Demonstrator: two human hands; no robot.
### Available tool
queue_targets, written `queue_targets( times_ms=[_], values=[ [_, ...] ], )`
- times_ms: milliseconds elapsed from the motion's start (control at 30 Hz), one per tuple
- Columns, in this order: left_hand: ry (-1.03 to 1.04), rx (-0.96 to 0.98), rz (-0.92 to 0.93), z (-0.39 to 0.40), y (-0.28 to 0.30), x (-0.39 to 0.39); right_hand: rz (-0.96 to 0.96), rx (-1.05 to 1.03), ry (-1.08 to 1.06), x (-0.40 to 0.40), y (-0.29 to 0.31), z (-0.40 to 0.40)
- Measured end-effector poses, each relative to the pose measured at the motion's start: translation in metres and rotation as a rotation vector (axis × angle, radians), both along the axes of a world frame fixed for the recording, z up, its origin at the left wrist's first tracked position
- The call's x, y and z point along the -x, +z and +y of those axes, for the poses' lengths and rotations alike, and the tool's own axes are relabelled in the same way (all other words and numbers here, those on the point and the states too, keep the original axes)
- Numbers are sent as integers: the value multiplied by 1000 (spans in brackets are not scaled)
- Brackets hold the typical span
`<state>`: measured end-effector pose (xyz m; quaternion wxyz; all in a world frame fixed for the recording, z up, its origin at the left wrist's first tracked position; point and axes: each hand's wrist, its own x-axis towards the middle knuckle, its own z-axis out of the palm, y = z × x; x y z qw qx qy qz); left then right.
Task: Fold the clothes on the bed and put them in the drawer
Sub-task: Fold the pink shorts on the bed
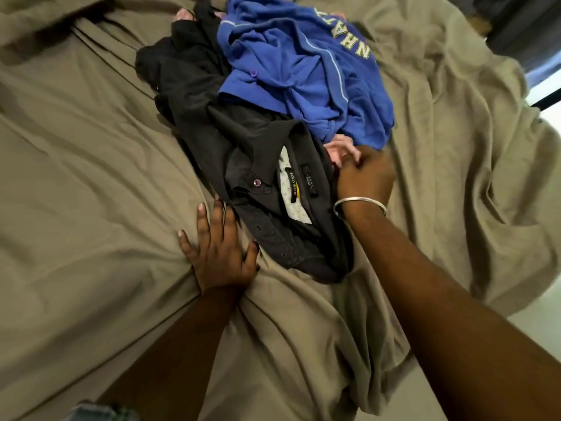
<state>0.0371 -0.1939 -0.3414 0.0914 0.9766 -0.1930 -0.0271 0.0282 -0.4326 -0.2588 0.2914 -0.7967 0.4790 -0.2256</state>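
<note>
While the left hand (220, 253) lies flat on the bed (76, 177) with its fingers (202, 220) straight and spread, its thumb side touches the near edge of the black shirt (258, 165). That hand presses into the olive sheet just left of the shirt's button placket, and creases fan out from under the palm.

Running from the middle of the bed toward its far edge, the clothes lie in one loose heap. Nearest is the black shirt, collar up and open, showing a pale patterned lining with a black label (294, 186) sewn inside. Behind it lies more dark cloth, bunched and unfolded. On top and to the right, toward the far edge, sits a crumpled blue top (303, 71) with pale piping and light block letters seen upside down. A bit of pink cloth (337, 150) peeks out between the blue top and the shirt's collar.

At the collar's right end the right hand (364, 174) reaches in, fingers curled together and pinching the pink cloth. A silver bangle (359, 205) rings that wrist. The sheet is rumpled along the bed's right edge, where pale floor (540, 323) shows
</note>
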Motion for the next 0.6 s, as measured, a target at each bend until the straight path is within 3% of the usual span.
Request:
queue_targets(
  times_ms=[100, 200, 300, 433, 500, 567, 600],
  values=[
    [-11, -5, 4, -1, 0, -2, -294, -83, -261, 31, 21, -3],
    [-5, 22, 38, 0, -1, -3, -640, -279, -297, 72, 56, 23],
    [-12, 15, 112, 1, 15, -6, -779, -363, -300, 122, 97, 63],
    [-36, -150, 394, 0, 53, -20, -784, -561, -225, 163, 117, 101],
    [23, -167, 470, -4, 86, -14, -648, -578, -94, 176, 125, 123],
    [184, 25, 546, -17, 117, 6, -623, -591, -34, 188, 139, 141],
    [339, 263, 668, -28, 137, 17, -615, -579, 1, 193, 144, 143]
  ],
)
